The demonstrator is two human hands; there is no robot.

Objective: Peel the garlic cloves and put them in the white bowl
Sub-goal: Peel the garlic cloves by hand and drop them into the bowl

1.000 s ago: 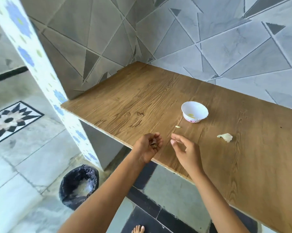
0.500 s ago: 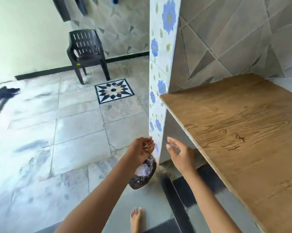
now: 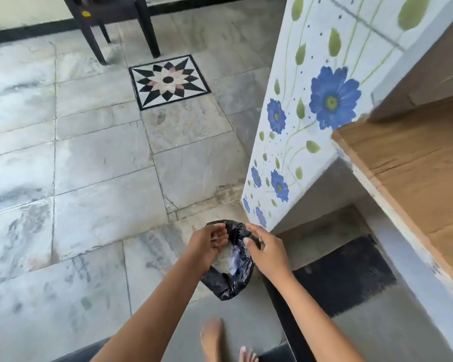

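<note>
Grey tiled floor (image 3: pixel 89 165); flowered pillar (image 3: pixel 311 113) beside wooden counter (image 3: pixel 416 165); black bag (image 3: pixel 230 286) on the floor at the pillar's foot. Left hand (image 3: pixel 207 244) cupped above the bag, contents indiscernible; right hand (image 3: pixel 267 252) beside it, fingers loose, holding nothing. Garlic and white bowl out of view.

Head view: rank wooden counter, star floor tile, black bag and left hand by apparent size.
Wooden counter
Star floor tile and black bag: too alike to rank, bag partly covered
Left hand, smallest

A home: marble-tiled floor (image 3: pixel 89 165), flower-tiled pillar (image 3: pixel 311 74), wooden counter (image 3: pixel 416 165), plastic chair (image 3: pixel 145 24).
</note>
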